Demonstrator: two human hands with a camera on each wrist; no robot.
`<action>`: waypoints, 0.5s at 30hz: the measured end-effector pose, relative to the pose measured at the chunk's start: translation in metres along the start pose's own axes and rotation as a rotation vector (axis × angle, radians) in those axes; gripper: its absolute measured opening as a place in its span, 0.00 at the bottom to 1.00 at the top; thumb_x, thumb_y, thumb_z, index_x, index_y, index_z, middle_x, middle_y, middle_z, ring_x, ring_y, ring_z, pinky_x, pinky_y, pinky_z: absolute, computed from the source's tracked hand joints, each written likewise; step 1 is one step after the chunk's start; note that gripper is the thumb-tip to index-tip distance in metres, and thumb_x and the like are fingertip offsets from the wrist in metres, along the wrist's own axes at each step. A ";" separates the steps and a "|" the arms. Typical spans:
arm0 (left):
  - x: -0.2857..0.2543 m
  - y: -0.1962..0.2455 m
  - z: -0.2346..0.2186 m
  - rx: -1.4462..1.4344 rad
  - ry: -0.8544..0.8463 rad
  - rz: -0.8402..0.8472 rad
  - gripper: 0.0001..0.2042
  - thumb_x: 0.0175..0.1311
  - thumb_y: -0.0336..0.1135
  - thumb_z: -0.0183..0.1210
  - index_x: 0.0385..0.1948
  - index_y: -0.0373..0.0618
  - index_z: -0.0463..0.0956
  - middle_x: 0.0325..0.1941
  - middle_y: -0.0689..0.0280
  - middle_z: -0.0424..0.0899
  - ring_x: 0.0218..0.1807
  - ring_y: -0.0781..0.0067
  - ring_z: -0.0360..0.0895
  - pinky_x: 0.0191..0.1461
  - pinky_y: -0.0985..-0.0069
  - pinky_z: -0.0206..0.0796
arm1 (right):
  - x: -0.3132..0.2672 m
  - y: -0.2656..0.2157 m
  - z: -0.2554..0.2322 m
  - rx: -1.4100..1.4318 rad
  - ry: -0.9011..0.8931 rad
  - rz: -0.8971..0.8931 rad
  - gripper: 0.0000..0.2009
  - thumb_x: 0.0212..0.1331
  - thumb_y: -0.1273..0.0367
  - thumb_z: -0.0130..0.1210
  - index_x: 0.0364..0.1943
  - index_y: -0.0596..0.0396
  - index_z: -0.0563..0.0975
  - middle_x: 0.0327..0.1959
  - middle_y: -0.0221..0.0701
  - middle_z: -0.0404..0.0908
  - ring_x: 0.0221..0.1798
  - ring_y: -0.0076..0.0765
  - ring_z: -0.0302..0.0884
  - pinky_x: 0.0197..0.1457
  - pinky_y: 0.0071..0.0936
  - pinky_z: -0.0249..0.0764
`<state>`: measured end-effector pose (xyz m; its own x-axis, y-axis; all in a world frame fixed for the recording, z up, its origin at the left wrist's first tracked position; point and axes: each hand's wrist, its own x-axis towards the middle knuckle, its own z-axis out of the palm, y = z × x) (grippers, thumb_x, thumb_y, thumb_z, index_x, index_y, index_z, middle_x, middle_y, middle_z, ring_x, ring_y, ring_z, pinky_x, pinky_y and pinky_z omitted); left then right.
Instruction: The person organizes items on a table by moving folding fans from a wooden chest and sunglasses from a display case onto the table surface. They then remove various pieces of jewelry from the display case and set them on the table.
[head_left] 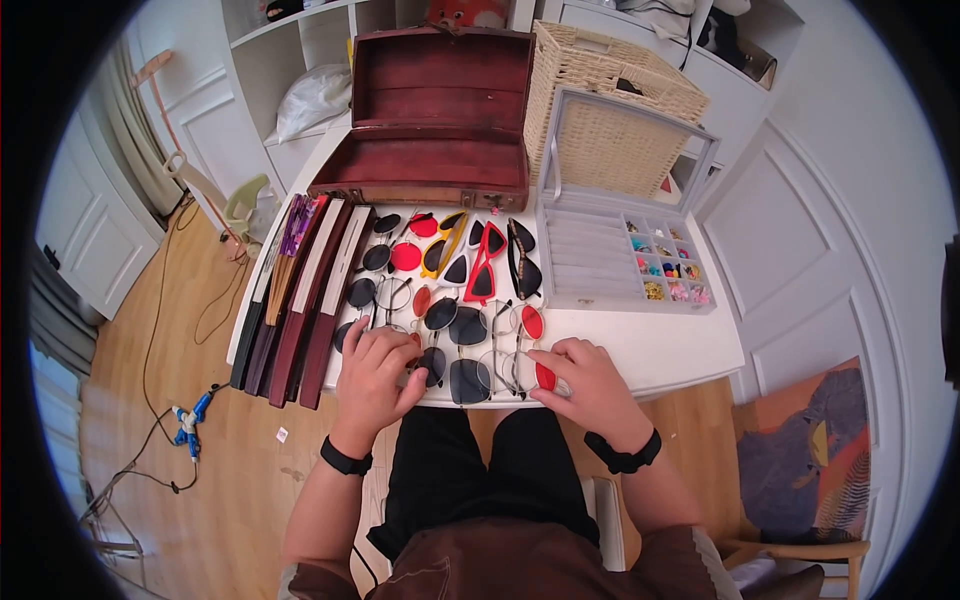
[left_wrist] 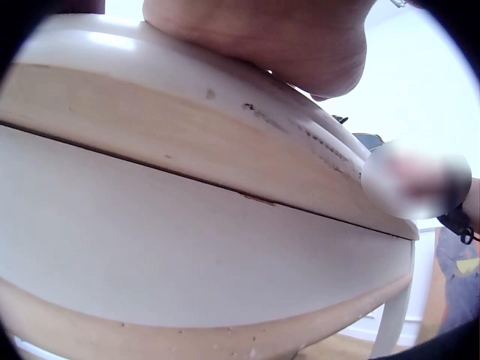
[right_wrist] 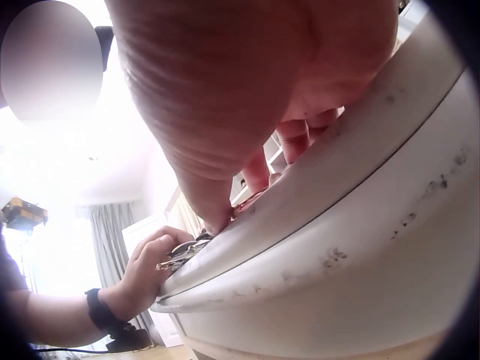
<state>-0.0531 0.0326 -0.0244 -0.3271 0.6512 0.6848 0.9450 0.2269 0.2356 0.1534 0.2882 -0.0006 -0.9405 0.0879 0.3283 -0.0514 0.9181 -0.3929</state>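
Rows of sunglasses and clear glasses lie on the white table (head_left: 660,350). My left hand (head_left: 375,380) rests over the front left of them, its thumb beside a dark round lens (head_left: 431,366); it partly hides the glasses beneath. At the front right, the thumb and forefinger of my right hand (head_left: 590,385) lie on either side of a red lens (head_left: 545,376), with the other fingers loosely bent. Dark square sunglasses (head_left: 469,381) lie between the hands. In the right wrist view, my right fingertips touch down near the table edge.
Several long dark-red and black boxes (head_left: 325,310) stand left of the glasses, a folding fan (head_left: 283,270) over them. Behind is an open red chest (head_left: 430,165). A grey jewellery box (head_left: 590,255) with its lid up holds small trinkets. A wicker basket (head_left: 610,110) stands behind it.
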 end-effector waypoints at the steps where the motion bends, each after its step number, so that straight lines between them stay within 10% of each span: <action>1: 0.000 0.000 0.000 0.002 0.002 0.000 0.11 0.55 0.36 0.67 0.39 0.49 0.79 0.44 0.67 0.83 0.53 0.62 0.80 0.74 0.48 0.59 | 0.000 0.001 0.001 0.000 0.001 -0.003 0.25 0.57 0.60 0.70 0.59 0.47 0.81 0.43 0.31 0.76 0.48 0.40 0.76 0.55 0.37 0.69; 15: -0.001 0.004 -0.005 -0.049 0.071 -0.034 0.08 0.55 0.27 0.63 0.37 0.47 0.79 0.42 0.65 0.80 0.52 0.58 0.78 0.74 0.48 0.57 | -0.003 0.006 0.017 0.021 0.174 0.019 0.21 0.60 0.62 0.68 0.58 0.46 0.83 0.44 0.31 0.78 0.46 0.39 0.78 0.52 0.38 0.71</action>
<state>-0.0489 0.0298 -0.0205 -0.3593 0.5909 0.7223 0.9330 0.2106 0.2918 0.1506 0.2867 -0.0189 -0.8689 0.1726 0.4640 -0.0428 0.9076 -0.4177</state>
